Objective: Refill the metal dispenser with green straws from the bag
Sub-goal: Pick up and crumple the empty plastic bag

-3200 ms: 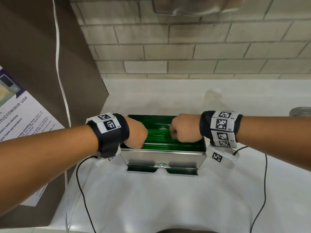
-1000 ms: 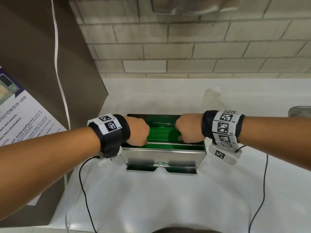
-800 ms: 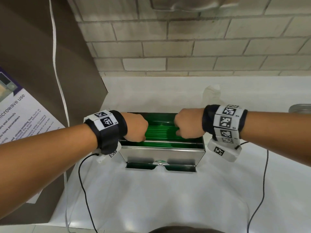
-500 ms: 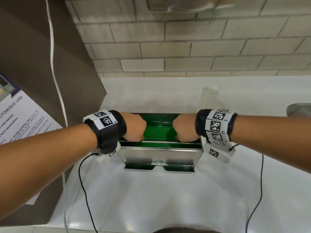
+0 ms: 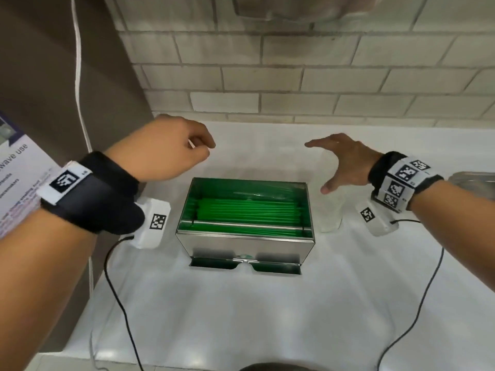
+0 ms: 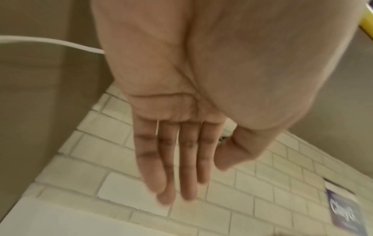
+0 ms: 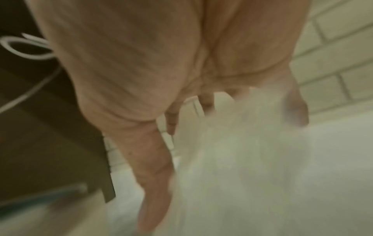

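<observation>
Head view: open-topped rectangular polished-metal dispenser point(image 5: 245, 228) stands on the white desk point(image 5: 241, 311), with a level layer of thin green plastic straws point(image 5: 247, 210) lying lengthwise inside, well below the rim. Both hands hover above and behind it. The left hand point(image 5: 167, 151) holds nothing, its fingers loosely bent; the right hand point(image 5: 345, 162) is spread wide over the crumpled clear plastic bag point(image 5: 330, 210) just right of the dispenser. Half a second ago both hands were curled down inside the box on the straws; now they are lifted out and apart.

Left wrist view: fingers point(image 6: 167, 159) straight, together, empty, against brick wall.

Right wrist view: blurred; fingers point(image 7: 155, 167) extended beside the hazy bag point(image 7: 242, 159), contact unclear.

Straws are likely light, slick and easily kinked, so best gathered as a bundle near mid-length. The bag looks limp; pinch it at an edge.
</observation>
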A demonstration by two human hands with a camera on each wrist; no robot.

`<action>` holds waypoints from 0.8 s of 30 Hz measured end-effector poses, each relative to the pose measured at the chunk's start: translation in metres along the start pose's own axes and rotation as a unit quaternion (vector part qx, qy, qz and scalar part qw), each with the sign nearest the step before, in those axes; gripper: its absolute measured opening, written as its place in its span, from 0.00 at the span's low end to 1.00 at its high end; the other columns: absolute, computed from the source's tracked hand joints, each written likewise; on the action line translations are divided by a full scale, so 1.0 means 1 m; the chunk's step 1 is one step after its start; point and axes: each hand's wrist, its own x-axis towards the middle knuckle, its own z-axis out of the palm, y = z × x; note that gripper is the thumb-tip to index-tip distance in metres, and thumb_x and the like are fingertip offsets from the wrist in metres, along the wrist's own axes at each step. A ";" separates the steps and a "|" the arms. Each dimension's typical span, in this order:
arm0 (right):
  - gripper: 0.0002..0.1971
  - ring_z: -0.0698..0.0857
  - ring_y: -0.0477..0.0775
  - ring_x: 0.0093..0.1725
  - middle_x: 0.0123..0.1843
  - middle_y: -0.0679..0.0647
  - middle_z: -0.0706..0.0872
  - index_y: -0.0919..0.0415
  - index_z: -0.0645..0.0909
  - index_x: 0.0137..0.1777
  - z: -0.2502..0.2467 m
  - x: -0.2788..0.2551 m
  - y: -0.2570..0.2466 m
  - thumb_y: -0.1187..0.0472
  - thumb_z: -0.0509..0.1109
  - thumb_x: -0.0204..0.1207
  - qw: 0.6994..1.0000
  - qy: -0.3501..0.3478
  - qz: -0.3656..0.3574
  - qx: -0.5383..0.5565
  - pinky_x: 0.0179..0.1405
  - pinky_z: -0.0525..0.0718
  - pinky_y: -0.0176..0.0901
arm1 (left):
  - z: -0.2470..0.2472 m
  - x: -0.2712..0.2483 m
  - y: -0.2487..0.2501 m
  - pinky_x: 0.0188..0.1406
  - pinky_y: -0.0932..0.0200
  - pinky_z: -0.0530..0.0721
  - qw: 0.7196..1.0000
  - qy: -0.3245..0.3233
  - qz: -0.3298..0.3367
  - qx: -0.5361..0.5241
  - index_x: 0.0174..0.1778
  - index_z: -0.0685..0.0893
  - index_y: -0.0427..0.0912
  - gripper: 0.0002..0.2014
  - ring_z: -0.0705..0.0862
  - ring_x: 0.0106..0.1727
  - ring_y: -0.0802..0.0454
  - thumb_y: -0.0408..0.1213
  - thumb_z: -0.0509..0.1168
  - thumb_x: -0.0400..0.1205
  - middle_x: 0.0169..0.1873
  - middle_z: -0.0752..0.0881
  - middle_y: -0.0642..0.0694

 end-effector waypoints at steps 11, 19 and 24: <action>0.20 0.84 0.49 0.46 0.56 0.48 0.88 0.42 0.85 0.59 -0.014 -0.090 -0.001 0.66 0.75 0.72 0.970 0.196 0.012 0.141 0.44 0.75 0.34 | 0.103 -0.047 0.063 0.67 0.49 0.86 0.893 0.059 0.024 -0.446 0.73 0.78 0.57 0.28 0.84 0.66 0.60 0.42 0.77 0.78 0.71 0.80 0.60; 0.12 0.89 0.49 0.52 0.54 0.50 0.89 0.57 0.85 0.59 -0.032 -0.166 -0.074 0.68 0.76 0.78 0.831 0.281 -0.171 0.448 0.56 0.89 0.49 | 0.107 -0.044 0.119 0.78 0.43 0.75 0.744 -0.065 0.148 -0.648 0.87 0.58 0.48 0.47 0.78 0.78 0.51 0.33 0.77 0.76 0.79 0.76 0.44; 0.24 0.65 0.54 0.82 0.79 0.47 0.71 0.44 0.77 0.74 0.018 -0.157 -0.094 0.41 0.67 0.79 0.883 0.346 -0.160 0.274 0.80 0.66 0.57 | 0.102 -0.052 0.121 0.66 0.36 0.79 0.566 -0.102 0.005 -0.818 0.64 0.79 0.33 0.12 0.85 0.52 0.42 0.34 0.63 0.86 0.47 0.86 0.36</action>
